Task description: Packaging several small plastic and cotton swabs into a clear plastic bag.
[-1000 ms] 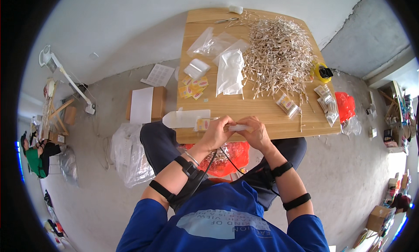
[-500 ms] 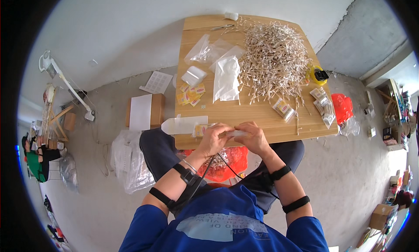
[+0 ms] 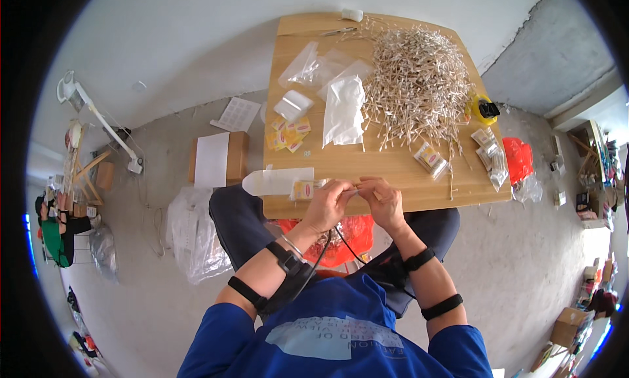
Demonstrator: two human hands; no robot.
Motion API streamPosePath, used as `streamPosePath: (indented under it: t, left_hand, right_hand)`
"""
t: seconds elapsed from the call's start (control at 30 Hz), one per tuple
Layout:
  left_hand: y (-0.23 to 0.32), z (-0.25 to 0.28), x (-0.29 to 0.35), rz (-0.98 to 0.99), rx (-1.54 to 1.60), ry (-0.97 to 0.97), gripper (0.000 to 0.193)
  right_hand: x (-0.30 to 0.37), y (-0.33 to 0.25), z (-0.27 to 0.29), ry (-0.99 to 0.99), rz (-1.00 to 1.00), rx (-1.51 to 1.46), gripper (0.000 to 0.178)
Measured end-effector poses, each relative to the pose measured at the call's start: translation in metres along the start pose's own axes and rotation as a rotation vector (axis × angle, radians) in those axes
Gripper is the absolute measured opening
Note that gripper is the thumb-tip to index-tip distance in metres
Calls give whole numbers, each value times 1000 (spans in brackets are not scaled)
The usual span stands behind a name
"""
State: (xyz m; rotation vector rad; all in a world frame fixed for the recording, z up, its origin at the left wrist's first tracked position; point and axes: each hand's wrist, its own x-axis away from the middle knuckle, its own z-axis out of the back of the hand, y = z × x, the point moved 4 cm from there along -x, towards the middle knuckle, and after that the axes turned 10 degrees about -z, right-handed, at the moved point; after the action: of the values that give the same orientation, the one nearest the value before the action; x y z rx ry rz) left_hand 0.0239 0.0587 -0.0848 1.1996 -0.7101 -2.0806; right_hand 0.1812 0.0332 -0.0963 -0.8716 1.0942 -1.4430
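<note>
At the table's near edge my left hand (image 3: 325, 204) and my right hand (image 3: 386, 202) meet, fingertips pinched together. Between them is a thin whitish, see-through piece, seemingly a small plastic bag (image 3: 356, 190), mostly hidden by the fingers. Beside my left hand lies a small packet with a yellow card (image 3: 302, 190), on the end of a white strip (image 3: 275, 182). Farther left are loose yellow cards (image 3: 288, 134) and a stack of small clear bags (image 3: 293, 106). A big heap of cotton swabs (image 3: 419, 83) covers the far right of the table.
A filled swab packet (image 3: 430, 160) lies right of my hands, with more packets (image 3: 490, 156) at the right edge. A white plastic sheet (image 3: 344, 111) and clear bags (image 3: 311, 67) lie mid-table. A red bag (image 3: 341, 237) hangs below the near edge; a cardboard box (image 3: 237, 160) stands left.
My fingertips have drawn closer together over the thin whitish piece, so less of it shows. Both hands have risen slightly in view.
</note>
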Motion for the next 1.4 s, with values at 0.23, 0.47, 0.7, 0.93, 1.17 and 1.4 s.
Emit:
streamPosePath:
  t: [0.23,0.47,0.7,0.93,1.17,1.4]
  left_hand:
    - [-2,3,-5,100,176,-22,20]
    - [-7,-1,-5,148,97,35,15]
    - [-13,-3,-5,384,304,4,10]
    - [-34,-20,6,591,633,42,12]
    - [-54,-35,21,643,844,116,14]
    - [-55,-39,23,575,1003,160,15]
  right_hand:
    - [-6,-12,-2,33,202,135,8]
    - [-8,-14,-1,78,224,133,9]
    - [-8,-10,5,37,99,106,10]
    - [-15,34,0,-25,-282,-99,14]
    - [-15,25,-5,-48,-354,-143,20]
    - [-12,26,-8,-5,-278,-130,22]
